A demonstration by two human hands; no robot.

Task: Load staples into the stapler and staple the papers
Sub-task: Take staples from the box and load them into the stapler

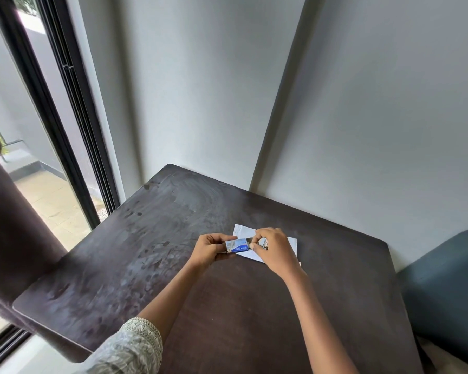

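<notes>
My left hand [208, 249] grips a small blue and white staple box [237, 245] above the dark table. My right hand [274, 248] pinches at the box's right end, fingers curled around something small and metallic [264, 243] that I cannot make out clearly. Under both hands lie white papers [242, 230] flat on the table. The stapler is hidden or too small to tell apart from what my right fingers hold.
The dark wooden table [173, 265] stands in a corner against grey walls. A dark curtain [14, 238] hangs at the left by a sliding glass door. A teal cushioned seat [443, 292] sits at the right edge.
</notes>
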